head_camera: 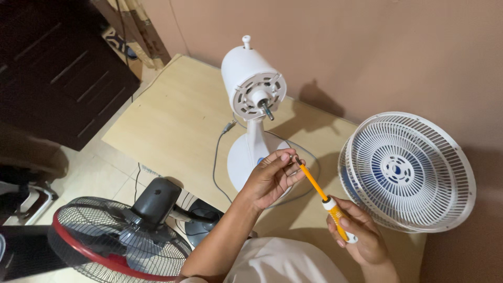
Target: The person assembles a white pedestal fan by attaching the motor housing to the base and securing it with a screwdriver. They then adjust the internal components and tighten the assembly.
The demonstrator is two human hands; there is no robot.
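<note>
My right hand (pixel 361 233) grips the white and orange handle of a screwdriver (pixel 327 202), its orange shaft pointing up and left. The fingertips of my left hand (pixel 270 178) pinch at the tip of the shaft; whether a small screw sits there I cannot tell. Beyond my hands stands a white desk fan body (pixel 253 86) on its round base (pixel 243 157), grille and blades off, the bare motor shaft (pixel 268 111) pointing toward me. The white fan grilles (pixel 408 170) with the blue blade between them lean against the wall at the right.
A light wooden table (pixel 173 120) carries the fan; its grey cord (pixel 216 162) loops over the top. A black and red floor fan (pixel 120 236) stands at lower left on the tiled floor. A dark cabinet (pixel 57 68) fills the upper left, and a beige wall is behind.
</note>
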